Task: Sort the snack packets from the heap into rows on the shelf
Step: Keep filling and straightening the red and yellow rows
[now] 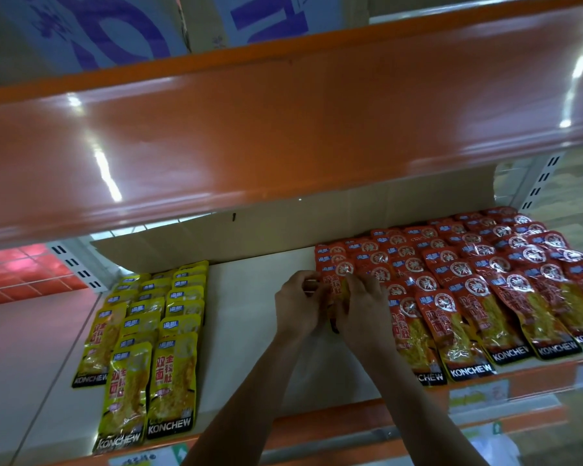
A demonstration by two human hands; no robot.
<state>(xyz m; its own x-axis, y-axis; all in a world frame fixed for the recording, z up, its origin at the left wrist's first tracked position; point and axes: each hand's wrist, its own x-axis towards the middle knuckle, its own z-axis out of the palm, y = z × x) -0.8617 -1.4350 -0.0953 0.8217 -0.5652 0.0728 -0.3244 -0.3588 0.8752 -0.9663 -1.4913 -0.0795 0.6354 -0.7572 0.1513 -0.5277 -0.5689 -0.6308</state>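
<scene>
i see one red packet [334, 292] on the shelf [249, 331], touching the left end of the red rows [485, 297]. left hand [298, 306] pinches its edge, right hand [362, 311] curls over it. yellow rows [155, 348] lie well left of the red rows; front packets read "konchew" in white.

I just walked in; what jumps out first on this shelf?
Two blocks of colour: rows of yellow packets on the left, a bigger spread of red packets on the right. In the bare gap between them, the left hand and right hand together grip one red packet at the red rows' edge.
</scene>
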